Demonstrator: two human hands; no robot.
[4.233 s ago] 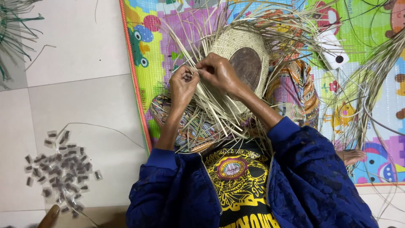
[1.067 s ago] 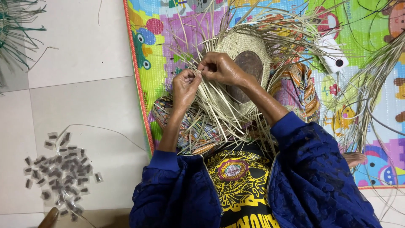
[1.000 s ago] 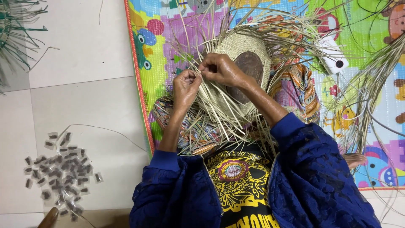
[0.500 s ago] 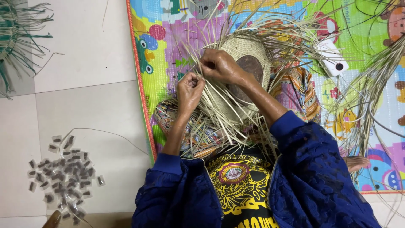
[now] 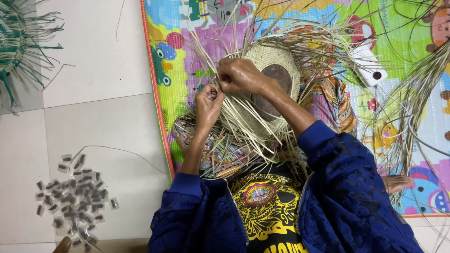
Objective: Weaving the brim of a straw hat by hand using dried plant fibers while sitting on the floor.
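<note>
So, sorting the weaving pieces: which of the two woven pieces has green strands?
The woven piece at the far left edge, lying on the floor tiles; the straw one under the hands is plain tan.

woven piece (image 5: 276, 70) on mat (image 5: 187, 56), packets (image 5: 75, 201) left

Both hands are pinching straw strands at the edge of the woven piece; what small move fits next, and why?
Probably the right hand should draw its pinched strand across and tuck it under the strands the left hand grips. Both hands meet at the unfinished edge of the woven straw piece, where many loose strands fan out unwoven.
</note>
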